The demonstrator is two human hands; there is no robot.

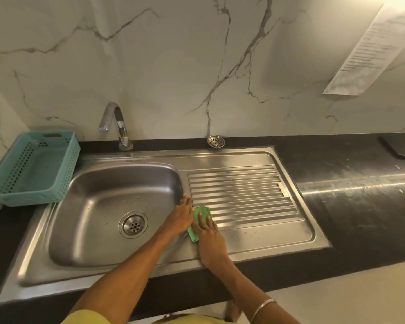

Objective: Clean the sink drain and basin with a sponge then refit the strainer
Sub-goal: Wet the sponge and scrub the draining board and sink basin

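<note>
A green sponge (pixel 201 212) lies on the steel strip between the basin (pixel 98 220) and the ribbed drainboard (pixel 241 195). My right hand (pixel 209 239) presses flat on the sponge, fingers spread over it. My left hand (pixel 181 215) rests on the basin's right rim beside the sponge, fingers extended, holding nothing. The open drain (pixel 133 224) sits in the basin floor with no strainer in it. The round metal strainer (pixel 216 141) lies on the black counter behind the drainboard, against the wall.
A chrome tap (pixel 117 125) stands behind the basin. A teal perforated basket (pixel 33 167) sits left of the sink. A dark flat object (pixel 393 149) lies on the black counter (pixel 360 195) at far right. A paper sheet (pixel 369 50) hangs on the marble wall.
</note>
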